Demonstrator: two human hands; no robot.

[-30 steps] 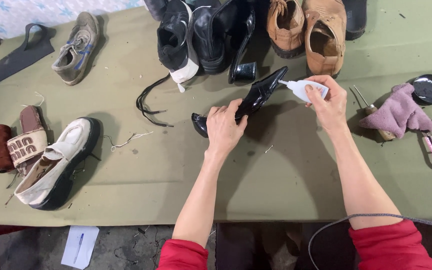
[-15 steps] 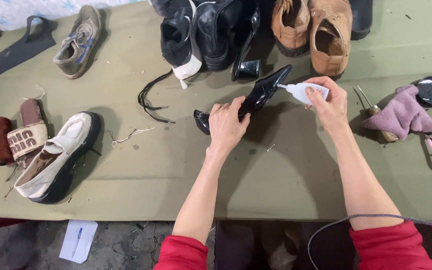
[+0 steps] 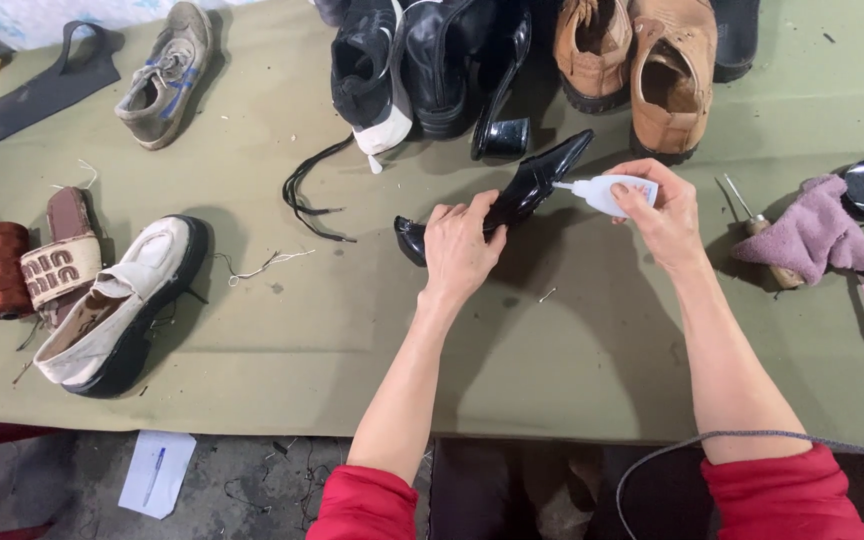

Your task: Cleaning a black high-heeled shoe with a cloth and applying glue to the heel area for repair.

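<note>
We hold the glossy black shoe (image 3: 512,200) tilted above the bench (image 3: 252,320): left hand (image 3: 460,248) clamped round its middle. Right hand (image 3: 664,215) pinches a small white glue bottle (image 3: 607,193), nozzle touching the shoe near its pointed toe. Step in hand, as we judge it: gluing. The next move calls for a steady, light squeeze along the seam.

Glue bottle (image 3: 607,193) nozzle now touching black shoe (image 3: 522,190); earlier just apart. Left hand (image 3: 460,248) shifted slightly.
</note>
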